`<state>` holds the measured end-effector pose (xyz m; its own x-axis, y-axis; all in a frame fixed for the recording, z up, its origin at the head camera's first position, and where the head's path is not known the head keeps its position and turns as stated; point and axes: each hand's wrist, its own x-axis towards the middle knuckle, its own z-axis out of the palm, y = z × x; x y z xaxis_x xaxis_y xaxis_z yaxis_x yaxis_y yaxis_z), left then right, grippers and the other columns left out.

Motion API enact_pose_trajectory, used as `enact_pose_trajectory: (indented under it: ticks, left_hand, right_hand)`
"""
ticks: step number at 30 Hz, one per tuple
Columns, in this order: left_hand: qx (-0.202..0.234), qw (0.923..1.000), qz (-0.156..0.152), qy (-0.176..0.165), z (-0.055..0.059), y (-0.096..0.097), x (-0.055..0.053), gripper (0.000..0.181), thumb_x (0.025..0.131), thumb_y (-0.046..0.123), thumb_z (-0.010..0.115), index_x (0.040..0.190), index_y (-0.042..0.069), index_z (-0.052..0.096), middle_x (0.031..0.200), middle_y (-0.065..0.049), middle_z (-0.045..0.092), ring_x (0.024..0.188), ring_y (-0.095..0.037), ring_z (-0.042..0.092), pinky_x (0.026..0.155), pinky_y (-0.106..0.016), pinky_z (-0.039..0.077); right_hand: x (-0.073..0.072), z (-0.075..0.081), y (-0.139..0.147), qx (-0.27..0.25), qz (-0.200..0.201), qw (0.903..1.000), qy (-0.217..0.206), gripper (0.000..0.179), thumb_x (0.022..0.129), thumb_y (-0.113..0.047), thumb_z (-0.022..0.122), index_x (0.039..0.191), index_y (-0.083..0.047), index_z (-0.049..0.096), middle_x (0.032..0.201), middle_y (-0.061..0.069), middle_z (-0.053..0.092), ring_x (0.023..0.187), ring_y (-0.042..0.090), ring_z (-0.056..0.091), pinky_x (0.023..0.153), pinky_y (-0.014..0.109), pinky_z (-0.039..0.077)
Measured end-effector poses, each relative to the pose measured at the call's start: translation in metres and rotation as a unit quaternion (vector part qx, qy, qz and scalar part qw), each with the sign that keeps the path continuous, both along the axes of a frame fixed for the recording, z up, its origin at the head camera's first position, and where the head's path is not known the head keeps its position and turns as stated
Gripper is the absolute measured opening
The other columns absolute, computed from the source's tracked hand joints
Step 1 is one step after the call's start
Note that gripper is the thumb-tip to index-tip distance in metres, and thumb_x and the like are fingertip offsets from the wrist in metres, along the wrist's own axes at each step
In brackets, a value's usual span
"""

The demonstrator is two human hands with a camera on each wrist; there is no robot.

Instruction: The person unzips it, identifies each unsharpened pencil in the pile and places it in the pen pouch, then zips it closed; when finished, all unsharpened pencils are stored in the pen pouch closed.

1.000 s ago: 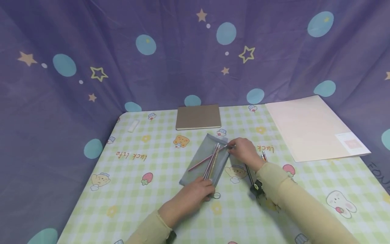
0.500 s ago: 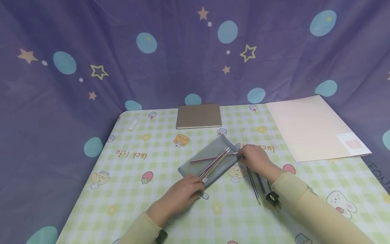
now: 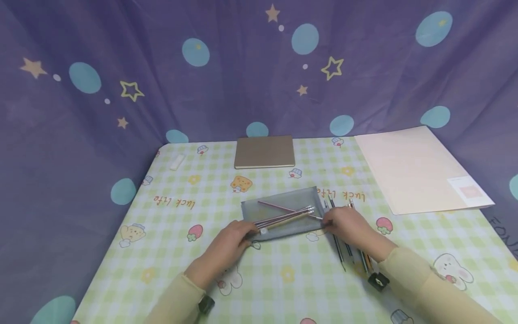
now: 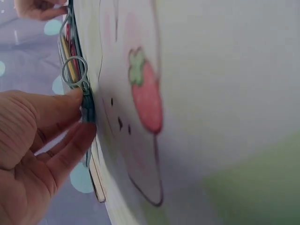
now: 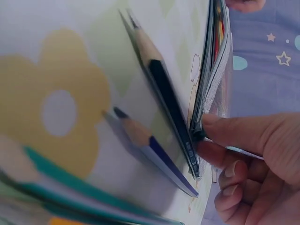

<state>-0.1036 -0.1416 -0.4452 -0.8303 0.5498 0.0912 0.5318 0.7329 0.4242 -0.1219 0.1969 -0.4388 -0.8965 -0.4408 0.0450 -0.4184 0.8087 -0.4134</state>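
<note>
A grey see-through zip pencil pouch [image 3: 279,201] lies crosswise mid-table, with several thin pencils or brushes [image 3: 283,219] showing through it. My left hand [image 3: 228,243] pinches its left end between thumb and fingers, right beside the round zipper ring [image 4: 63,74]. At the opposite end, my right hand [image 3: 352,227] pinches the near corner; its other fingers are curled in the right wrist view. Several loose pencils lie under and around the right hand, among them a dark pencil [image 5: 165,93], a blue one [image 5: 164,161] and a green one [image 5: 84,197].
Behind the pouch lies a brown notebook [image 3: 265,153]. A large pale folder [image 3: 400,166] covers the back right, and a small white eraser-like block [image 3: 177,162] is at the back left. A purple curtain [image 3: 226,99] hangs behind the checked tablecloth [image 3: 162,252].
Both hands have turned the pouch from upright-diagonal to nearly crosswise. My left hand has moved left and slightly up, my right hand right and down, uncovering more of the loose pencils.
</note>
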Motion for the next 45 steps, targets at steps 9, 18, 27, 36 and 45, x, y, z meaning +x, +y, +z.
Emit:
enact_pose_trajectory:
  ticks: [9, 18, 27, 36, 45]
  left_hand:
    - [-0.027, 0.9985, 0.015, 0.046, 0.002, -0.009, -0.009, 0.028, 0.082, 0.009, 0.076, 0.11, 0.008, 0.072, 0.113, -0.004, 0.063, 0.103, -0.023, 0.058, 0.09, -0.04, 0.049]
    - [-0.041, 0.9971, 0.006, 0.063, 0.002, -0.013, -0.013, 0.029, 0.081, 0.013, 0.078, 0.109, 0.012, 0.074, 0.118, -0.007, 0.065, 0.101, -0.025, 0.058, 0.086, -0.039, 0.049]
    - [-0.064, 0.9959, 0.003, 0.064, 0.005, -0.01, -0.016, 0.028, 0.08, 0.013, 0.078, 0.108, 0.013, 0.075, 0.127, -0.009, 0.063, 0.099, -0.025, 0.058, 0.084, -0.039, 0.05]
    - [-0.079, 0.9957, 0.006, 0.047, 0.003, -0.01, -0.017, 0.029, 0.081, 0.014, 0.077, 0.11, 0.015, 0.074, 0.127, -0.005, 0.064, 0.087, -0.018, 0.056, 0.073, -0.034, 0.049]
    - [-0.104, 0.9919, -0.015, 0.07, 0.006, -0.009, -0.02, 0.024, 0.082, 0.015, 0.077, 0.106, 0.017, 0.076, 0.121, -0.002, 0.067, 0.081, -0.019, 0.059, 0.068, -0.033, 0.049]
  right_hand:
    - [0.009, 0.0, -0.001, 0.007, 0.025, 0.9996, -0.005, 0.012, 0.075, -0.007, 0.081, 0.081, -0.015, 0.074, 0.078, -0.007, 0.071, 0.075, 0.013, 0.066, 0.071, 0.034, 0.054]
    - [0.013, 0.012, -0.023, 0.03, 0.032, 0.998, 0.046, 0.01, 0.077, -0.013, 0.08, 0.076, -0.018, 0.072, 0.073, -0.009, 0.067, 0.067, 0.01, 0.062, 0.063, 0.031, 0.051]
    - [0.018, 0.006, -0.109, -0.016, 0.117, 0.989, 0.089, 0.008, 0.081, -0.018, 0.078, 0.082, -0.016, 0.071, 0.077, -0.007, 0.068, 0.07, 0.012, 0.063, 0.064, 0.029, 0.051]
    - [0.018, -0.011, -0.162, 0.013, 0.057, 0.9969, 0.052, 0.021, 0.081, -0.036, 0.077, 0.071, -0.019, 0.068, 0.066, -0.009, 0.06, 0.06, 0.009, 0.055, 0.055, 0.026, 0.045]
    - [0.008, -0.016, -0.167, -0.054, 0.017, 0.9982, -0.018, 0.021, 0.079, -0.008, 0.068, 0.061, -0.017, 0.061, 0.057, -0.009, 0.052, 0.053, 0.009, 0.047, 0.053, 0.025, 0.042]
